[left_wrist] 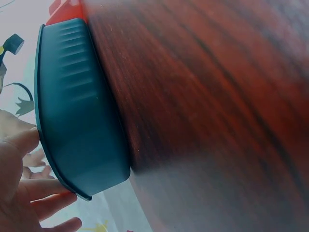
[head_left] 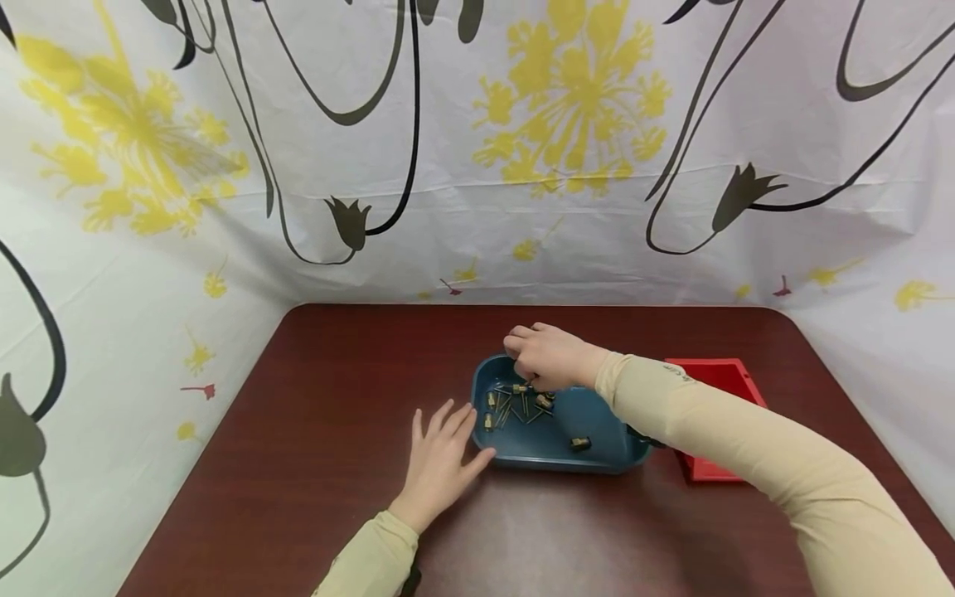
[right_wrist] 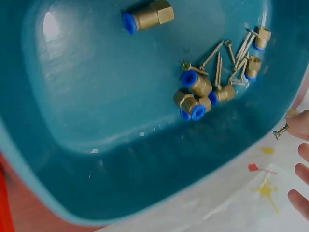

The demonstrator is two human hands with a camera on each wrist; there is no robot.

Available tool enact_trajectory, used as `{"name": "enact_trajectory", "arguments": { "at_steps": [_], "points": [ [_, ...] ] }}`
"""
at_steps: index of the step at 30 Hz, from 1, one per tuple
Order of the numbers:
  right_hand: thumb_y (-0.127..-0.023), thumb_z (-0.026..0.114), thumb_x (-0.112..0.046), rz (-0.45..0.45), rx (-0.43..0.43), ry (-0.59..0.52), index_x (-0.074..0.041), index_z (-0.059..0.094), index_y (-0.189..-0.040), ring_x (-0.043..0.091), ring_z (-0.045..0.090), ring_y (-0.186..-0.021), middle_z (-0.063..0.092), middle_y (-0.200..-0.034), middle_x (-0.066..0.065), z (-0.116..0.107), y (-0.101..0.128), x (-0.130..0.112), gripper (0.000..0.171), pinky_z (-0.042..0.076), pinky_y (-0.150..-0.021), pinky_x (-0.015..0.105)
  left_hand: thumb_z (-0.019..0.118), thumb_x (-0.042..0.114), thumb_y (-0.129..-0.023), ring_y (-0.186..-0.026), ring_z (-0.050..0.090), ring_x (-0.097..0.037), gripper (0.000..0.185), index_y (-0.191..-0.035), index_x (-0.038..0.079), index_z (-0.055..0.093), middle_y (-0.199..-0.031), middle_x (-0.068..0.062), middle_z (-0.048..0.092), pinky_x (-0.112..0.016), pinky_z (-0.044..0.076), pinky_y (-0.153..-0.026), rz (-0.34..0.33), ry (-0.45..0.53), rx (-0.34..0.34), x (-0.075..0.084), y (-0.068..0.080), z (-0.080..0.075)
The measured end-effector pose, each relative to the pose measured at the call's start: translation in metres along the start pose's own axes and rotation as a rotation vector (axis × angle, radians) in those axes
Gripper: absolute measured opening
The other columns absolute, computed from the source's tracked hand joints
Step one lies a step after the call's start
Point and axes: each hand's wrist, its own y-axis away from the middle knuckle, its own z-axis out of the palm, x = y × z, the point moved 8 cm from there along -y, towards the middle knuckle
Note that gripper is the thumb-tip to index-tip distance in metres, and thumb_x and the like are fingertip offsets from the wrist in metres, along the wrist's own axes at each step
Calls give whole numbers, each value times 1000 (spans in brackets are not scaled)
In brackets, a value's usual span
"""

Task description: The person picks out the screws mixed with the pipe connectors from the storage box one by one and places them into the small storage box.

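Observation:
A blue tray (head_left: 597, 419) sits on the table, holding brass push-in fittings with blue collars (right_wrist: 196, 82) and several loose screws (right_wrist: 218, 70). One fitting (right_wrist: 148, 18) lies apart from the cluster. Above the tray's far rim, my right hand (head_left: 555, 358) pinches a screw (right_wrist: 280, 132) between thumb and finger; its head shows in the right wrist view. At the tray's left end rests my left hand (head_left: 440, 466), fingers spread and fairly straight. The left wrist view shows its fingertips touching the rim (left_wrist: 41, 123).
A red tray (head_left: 719, 377) stands right of the blue one, partly covered by the right sleeve (head_left: 716, 414). The dark red wooden table (head_left: 351, 373) meets a patterned white cloth (head_left: 448, 166) at the back and sides.

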Motion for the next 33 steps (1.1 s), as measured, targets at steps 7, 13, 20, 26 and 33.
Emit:
{"name": "enact_trajectory", "arguments": {
  "at_steps": [7,13,20,26,33],
  "points": [
    [-72,71,-15,3,50,-45,-27,55,-54,19,40,-86,47,-89,1,-17,19,9,27,35,-66,35,56,50,-80,-118,37,-28,59,-121,7,56,-123,-6,51,-59,16,-93,-10,2,-1,1,0,-1],
    [-72,71,-14,29,69,-53,-25,58,-58,20,41,-88,48,-91,3,-26,39,20,22,36,-67,36,58,49,-79,-118,37,-28,59,-120,7,56,-123,-6,51,-60,16,-93,-17,9,-7,1,0,0],
    [-71,69,-10,56,110,-36,-26,52,-53,18,36,-78,44,-84,0,-33,66,32,29,32,-60,33,58,50,-79,-118,37,-29,60,-120,6,56,-122,-6,52,-60,17,-92,-12,3,-2,1,0,1],
    [-69,71,-11,104,113,-34,-26,50,-52,17,37,-79,43,-82,-1,-34,87,42,30,33,-62,32,60,48,-78,-118,37,-28,59,-119,6,57,-121,-6,52,-60,17,-92,-11,6,5,2,0,0],
    [-66,74,-12,157,128,-31,-25,48,-52,17,39,-78,43,-79,-2,-33,116,51,32,34,-61,32,58,49,-79,-117,38,-29,59,-119,6,57,-122,-6,52,-60,17,-92,-8,-1,1,2,0,1]
  ]
}}
